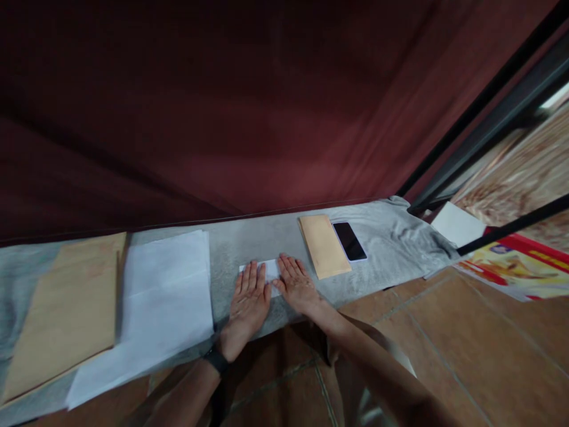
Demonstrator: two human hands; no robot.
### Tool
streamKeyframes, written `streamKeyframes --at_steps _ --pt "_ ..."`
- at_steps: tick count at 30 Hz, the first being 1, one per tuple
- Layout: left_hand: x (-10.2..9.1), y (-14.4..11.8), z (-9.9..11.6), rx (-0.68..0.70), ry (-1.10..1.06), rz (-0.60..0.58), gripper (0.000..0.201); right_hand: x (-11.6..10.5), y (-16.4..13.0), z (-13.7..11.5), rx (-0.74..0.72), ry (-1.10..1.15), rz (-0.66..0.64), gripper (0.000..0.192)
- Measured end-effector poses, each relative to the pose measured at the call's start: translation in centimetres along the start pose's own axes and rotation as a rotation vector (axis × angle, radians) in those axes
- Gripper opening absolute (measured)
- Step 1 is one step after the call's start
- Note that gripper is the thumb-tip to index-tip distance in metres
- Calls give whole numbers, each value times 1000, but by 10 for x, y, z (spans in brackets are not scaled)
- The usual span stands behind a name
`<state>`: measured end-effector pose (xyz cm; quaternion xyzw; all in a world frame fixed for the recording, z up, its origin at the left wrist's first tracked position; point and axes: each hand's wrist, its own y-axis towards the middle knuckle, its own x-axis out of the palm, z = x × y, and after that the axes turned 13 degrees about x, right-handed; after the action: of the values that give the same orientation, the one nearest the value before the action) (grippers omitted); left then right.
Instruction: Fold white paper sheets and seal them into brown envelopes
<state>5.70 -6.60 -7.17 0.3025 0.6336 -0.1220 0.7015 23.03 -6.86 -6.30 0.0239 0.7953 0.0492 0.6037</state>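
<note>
A small folded white paper [269, 270] lies on the grey cloth-covered surface [249, 237]. My left hand [247, 302] rests flat on its left part, fingers together and stretched forward. My right hand [297, 286] lies flat on its right part, pressing down. Most of the paper is hidden under both palms. A dark band circles my left wrist. Neither hand grips anything.
A tan envelope [324, 245] and a black phone [349, 241] lie just right of my hands. A stack of white sheets [164, 296] and a large tan envelope [66, 308] lie to the left. A dark red curtain hangs behind. Tiled floor and a colourful printed sheet [515, 267] are at right.
</note>
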Motion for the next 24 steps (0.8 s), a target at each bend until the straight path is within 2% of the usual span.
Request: streamKeyframes --at_steps 10,16,21,24 --pt "-15 -6 -6 -129 22 -95 65 4 -1 12 21 -50 13 66" --pt "-18 -11 -6 -174 22 -82 70 5 -2 17 22 -53 42 70" --pt "-22 -10 -3 -202 -1 -124 72 5 -1 16 49 -36 120 65" --pt "-26 -9 -1 -219 -34 -151 72 1 0 9 -19 -11 125 59"
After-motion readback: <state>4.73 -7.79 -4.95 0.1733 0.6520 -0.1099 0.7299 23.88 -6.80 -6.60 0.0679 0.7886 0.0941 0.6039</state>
